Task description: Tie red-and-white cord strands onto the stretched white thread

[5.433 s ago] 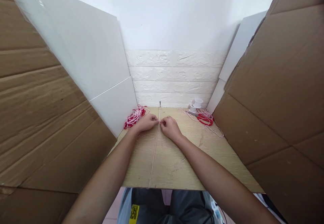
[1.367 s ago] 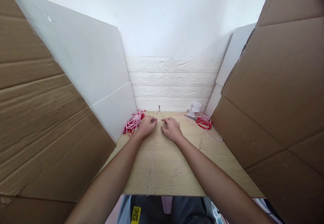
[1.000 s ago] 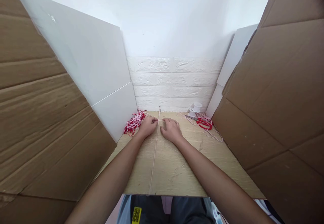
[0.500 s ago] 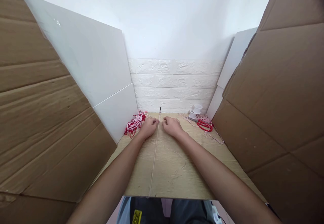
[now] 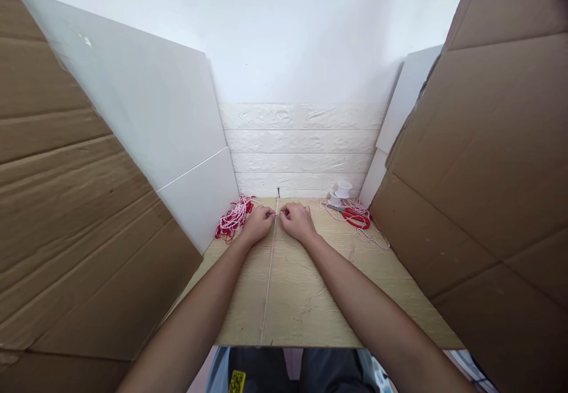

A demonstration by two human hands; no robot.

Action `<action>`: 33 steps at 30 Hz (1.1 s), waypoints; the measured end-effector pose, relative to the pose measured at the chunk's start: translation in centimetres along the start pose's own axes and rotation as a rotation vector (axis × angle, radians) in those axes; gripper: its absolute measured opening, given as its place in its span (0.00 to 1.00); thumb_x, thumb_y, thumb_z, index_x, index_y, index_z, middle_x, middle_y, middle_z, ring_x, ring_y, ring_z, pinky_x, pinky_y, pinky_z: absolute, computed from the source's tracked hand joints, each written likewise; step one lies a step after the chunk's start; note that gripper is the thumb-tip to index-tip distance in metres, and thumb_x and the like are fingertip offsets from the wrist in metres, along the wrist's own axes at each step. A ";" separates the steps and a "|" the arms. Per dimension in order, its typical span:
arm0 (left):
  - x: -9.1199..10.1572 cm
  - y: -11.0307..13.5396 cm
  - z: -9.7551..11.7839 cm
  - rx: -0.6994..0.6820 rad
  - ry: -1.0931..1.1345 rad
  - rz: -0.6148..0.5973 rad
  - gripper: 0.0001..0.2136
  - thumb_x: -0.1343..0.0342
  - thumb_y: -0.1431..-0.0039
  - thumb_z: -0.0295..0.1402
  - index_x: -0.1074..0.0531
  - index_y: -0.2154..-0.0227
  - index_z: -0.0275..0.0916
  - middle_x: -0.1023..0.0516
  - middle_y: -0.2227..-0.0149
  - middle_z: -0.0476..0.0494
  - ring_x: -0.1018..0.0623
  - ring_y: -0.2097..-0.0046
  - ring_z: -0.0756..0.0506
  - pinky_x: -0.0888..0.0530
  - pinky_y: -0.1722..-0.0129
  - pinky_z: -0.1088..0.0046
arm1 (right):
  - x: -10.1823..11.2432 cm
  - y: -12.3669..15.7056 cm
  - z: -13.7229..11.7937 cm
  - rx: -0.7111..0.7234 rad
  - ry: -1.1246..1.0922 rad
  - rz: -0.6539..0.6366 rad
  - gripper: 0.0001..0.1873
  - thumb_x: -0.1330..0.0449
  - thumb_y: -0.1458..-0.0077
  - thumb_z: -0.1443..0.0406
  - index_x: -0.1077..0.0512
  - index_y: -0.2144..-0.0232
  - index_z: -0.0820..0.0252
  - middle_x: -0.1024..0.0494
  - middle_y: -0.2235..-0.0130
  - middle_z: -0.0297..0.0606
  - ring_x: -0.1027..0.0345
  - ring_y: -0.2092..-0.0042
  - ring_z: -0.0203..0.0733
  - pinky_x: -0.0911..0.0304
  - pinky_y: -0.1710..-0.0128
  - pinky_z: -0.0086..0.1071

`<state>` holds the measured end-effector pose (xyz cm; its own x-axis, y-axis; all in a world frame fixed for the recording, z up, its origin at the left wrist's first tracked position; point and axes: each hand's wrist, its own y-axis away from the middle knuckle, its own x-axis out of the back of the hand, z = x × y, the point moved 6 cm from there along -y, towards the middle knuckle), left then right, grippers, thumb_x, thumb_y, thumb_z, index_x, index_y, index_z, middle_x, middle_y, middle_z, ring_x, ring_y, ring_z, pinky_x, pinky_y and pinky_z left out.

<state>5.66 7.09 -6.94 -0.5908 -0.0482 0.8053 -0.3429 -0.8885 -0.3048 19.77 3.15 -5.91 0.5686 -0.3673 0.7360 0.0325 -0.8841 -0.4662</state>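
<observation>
A pale cord (image 5: 268, 295) runs down the surface (image 5: 319, 316) from a small dark nail (image 5: 278, 191) at twelve o'clock toward six. The left hand (image 5: 260, 224) has its fingers pinched on it from nine o'clock; the right hand (image 5: 297, 221) curls its own close by at three, though from where I stand I can't tell if they grip anything. Red-handled scissors (image 5: 356, 218) lie at two.

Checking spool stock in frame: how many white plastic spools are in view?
2. The higher white plastic spool is at the back right; the lower white plastic spool is just left of it, beyond the red-handled metal scissors. Others could be hidden.
</observation>
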 end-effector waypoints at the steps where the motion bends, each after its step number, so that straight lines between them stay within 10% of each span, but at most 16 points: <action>1: 0.0 0.0 0.0 -0.001 -0.001 0.004 0.12 0.50 0.42 0.35 0.22 0.67 0.38 0.22 0.63 0.42 0.27 0.58 0.43 0.33 0.57 0.69 | -0.1 0.0 0.0 0.006 -0.014 -0.010 0.08 0.44 0.40 0.63 0.25 0.65 0.59 0.22 0.64 0.39 0.33 0.57 0.43 0.50 0.55 0.35; 33: 0.4 0.1 0.0 0.046 0.008 0.062 0.08 0.49 0.47 0.31 0.26 0.76 0.37 0.23 0.71 0.44 0.27 0.67 0.47 0.34 0.65 0.73 | -2.1 -1.0 2.0 0.050 -0.093 -0.003 0.05 0.44 0.47 0.70 0.31 0.73 0.60 0.26 0.69 0.37 0.36 0.64 0.39 0.46 0.62 0.29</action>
<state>5.42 6.97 -6.65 -0.6155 -0.1006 0.7817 -0.2715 -0.9040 -0.3302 20.24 5.38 -7.97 0.6424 -0.3338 0.6899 0.0740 -0.8690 -0.4893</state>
